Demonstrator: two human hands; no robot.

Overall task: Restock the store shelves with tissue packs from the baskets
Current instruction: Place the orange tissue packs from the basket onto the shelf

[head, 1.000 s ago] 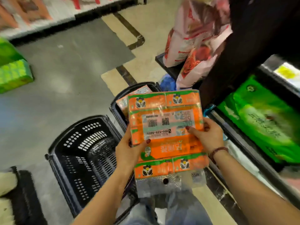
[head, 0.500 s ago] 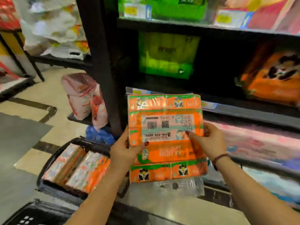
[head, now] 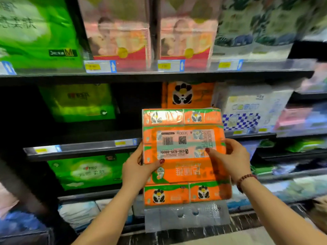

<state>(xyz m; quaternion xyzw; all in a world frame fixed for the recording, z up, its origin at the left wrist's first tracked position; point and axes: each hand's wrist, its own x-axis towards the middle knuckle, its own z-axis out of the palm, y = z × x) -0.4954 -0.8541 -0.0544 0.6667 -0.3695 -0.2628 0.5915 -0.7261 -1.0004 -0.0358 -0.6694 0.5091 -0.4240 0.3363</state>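
Midway through one restocking cycle: an orange pack (head: 184,156) of tissues is held up in front of the shelves, not yet set down. The left hand (head: 139,167) grips its left edge, thumb curled over the front; the right hand (head: 231,159) grips the right edge, thumb pressed onto the printed label. The pack hangs in the air, level with the middle shelf (head: 79,147), its clear carry flap (head: 187,216) dangling below.

Behind and just above the pack stands a matching orange panda pack (head: 185,94) — a likely sign of where this one belongs. A dark gap lies to the left of it, beside a green pack (head: 77,103). Judged from this view, placing is still to come; the baskets are out of view, so how many packs remain cannot be told.

Legible writing: the number 400-639-8809 on the label, upside down, beside a barcode and a QR code. Panda faces mark the pack's ends. A large green pack (head: 35,32) on the top shelf bears an "M". Price tags (head: 100,66) are too blurred to read.
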